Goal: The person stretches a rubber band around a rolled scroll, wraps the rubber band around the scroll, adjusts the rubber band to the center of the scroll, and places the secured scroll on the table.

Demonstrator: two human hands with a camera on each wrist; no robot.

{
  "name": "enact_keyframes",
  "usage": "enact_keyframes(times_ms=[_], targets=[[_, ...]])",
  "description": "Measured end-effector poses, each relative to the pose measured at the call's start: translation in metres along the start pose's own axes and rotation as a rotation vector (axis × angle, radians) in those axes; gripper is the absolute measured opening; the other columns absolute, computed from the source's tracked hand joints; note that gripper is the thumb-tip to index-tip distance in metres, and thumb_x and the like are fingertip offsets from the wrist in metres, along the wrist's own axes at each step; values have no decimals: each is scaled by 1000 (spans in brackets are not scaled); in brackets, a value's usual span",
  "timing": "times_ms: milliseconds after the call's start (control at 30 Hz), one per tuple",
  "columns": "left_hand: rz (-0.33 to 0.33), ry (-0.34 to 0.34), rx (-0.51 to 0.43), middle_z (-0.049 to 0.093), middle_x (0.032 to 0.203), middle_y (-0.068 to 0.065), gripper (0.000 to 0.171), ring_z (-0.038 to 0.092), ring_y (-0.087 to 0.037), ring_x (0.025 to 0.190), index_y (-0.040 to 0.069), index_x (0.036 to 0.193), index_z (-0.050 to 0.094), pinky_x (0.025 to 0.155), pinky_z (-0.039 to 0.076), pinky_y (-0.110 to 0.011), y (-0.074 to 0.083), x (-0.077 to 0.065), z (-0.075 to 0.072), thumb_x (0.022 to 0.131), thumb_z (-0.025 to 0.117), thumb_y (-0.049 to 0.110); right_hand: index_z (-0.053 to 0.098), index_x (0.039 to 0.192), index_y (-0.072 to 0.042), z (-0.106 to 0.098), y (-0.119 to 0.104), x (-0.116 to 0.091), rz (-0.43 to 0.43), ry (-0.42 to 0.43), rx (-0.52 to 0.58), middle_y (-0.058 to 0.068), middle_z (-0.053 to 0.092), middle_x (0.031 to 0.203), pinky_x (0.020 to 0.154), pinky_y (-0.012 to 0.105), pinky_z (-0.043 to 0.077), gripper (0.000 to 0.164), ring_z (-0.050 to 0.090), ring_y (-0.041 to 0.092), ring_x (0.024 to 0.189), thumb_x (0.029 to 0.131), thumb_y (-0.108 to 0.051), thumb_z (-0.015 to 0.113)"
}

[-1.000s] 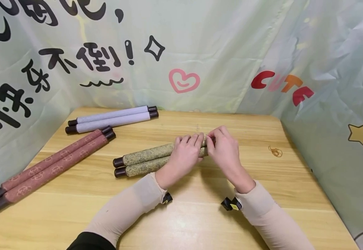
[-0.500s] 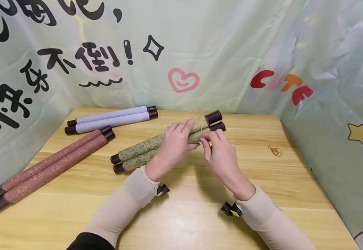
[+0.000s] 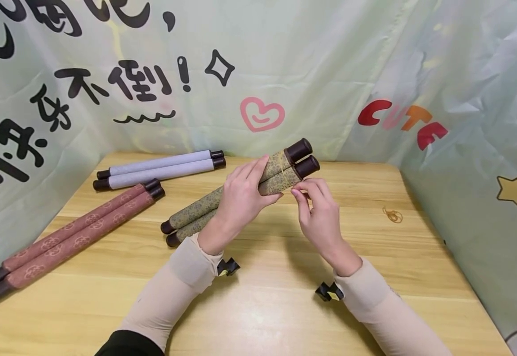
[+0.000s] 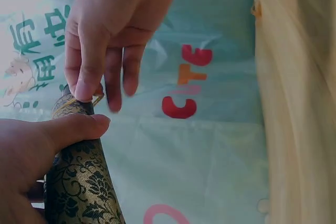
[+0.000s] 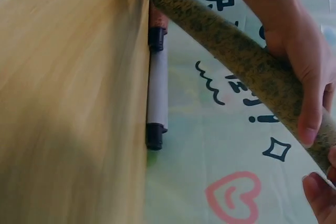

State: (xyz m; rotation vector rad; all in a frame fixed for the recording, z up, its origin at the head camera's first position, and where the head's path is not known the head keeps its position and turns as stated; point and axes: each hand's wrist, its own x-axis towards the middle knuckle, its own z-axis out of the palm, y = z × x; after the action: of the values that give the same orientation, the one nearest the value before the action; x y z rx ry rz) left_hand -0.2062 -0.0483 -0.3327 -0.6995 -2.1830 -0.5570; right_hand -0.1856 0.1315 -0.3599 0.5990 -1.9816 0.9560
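A pair of rolled scrolls (image 3: pixel 196 207) in green-gold floral cloth with dark knobs lies side by side, right end raised and left end low near the table. My left hand (image 3: pixel 240 193) grips them right of the middle, thumb along the near roll in the left wrist view. A thin yellow rubber band (image 3: pixel 283 167) loops round both rolls close to the right knobs. Thumb and fingertips of my right hand (image 3: pixel 321 215) pinch the band at the near roll's lower edge. In the right wrist view one patterned roll (image 5: pixel 231 45) slants up off the table.
Two red patterned scrolls (image 3: pixel 80 237) lie at the left of the wooden table (image 3: pixel 258 306), with two lavender scrolls (image 3: pixel 160 170) behind them. Several loose rubber bands (image 3: pixel 392 215) rest at the right. Printed cloth (image 3: pixel 321 74) hangs around the table's back and sides.
The green-gold scrolls' right end has risen off the table and tilted up. My left hand moved left and up with it; my right hand shifted from the top to the near roll's underside.
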Motion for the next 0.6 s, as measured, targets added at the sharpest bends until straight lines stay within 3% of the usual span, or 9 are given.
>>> enact_keyframes(times_ms=[167,267,467,600], targets=[[-11,-19,-7,65,121,-16,86,63,-33,107,0,133,56,92,51,-45,0,0,-1,63,93,36,68,88,-1,4,4,-1,128,13,179,12,64,96,75,14,50,7,61,22,85,85,4,71],[-19,-41,5,65,122,-16,87,63,-33,108,0,134,56,93,51,-46,0,-1,-1,64,92,36,71,89,-3,4,5,-2,144,-4,191,8,68,92,75,17,52,6,63,19,82,85,2,71],[-20,-86,101,63,126,-16,89,62,-33,110,3,138,54,89,51,-50,-1,-4,4,66,90,42,76,95,-2,0,5,-4,-82,56,-15,10,73,94,79,28,56,8,70,21,84,87,-5,73],[-1,-89,147,64,125,-16,89,63,-34,107,4,137,55,85,53,-49,-3,-5,7,66,89,45,74,95,-1,-4,4,0,-165,122,-69,11,72,96,80,31,56,9,70,24,85,87,-5,73]])
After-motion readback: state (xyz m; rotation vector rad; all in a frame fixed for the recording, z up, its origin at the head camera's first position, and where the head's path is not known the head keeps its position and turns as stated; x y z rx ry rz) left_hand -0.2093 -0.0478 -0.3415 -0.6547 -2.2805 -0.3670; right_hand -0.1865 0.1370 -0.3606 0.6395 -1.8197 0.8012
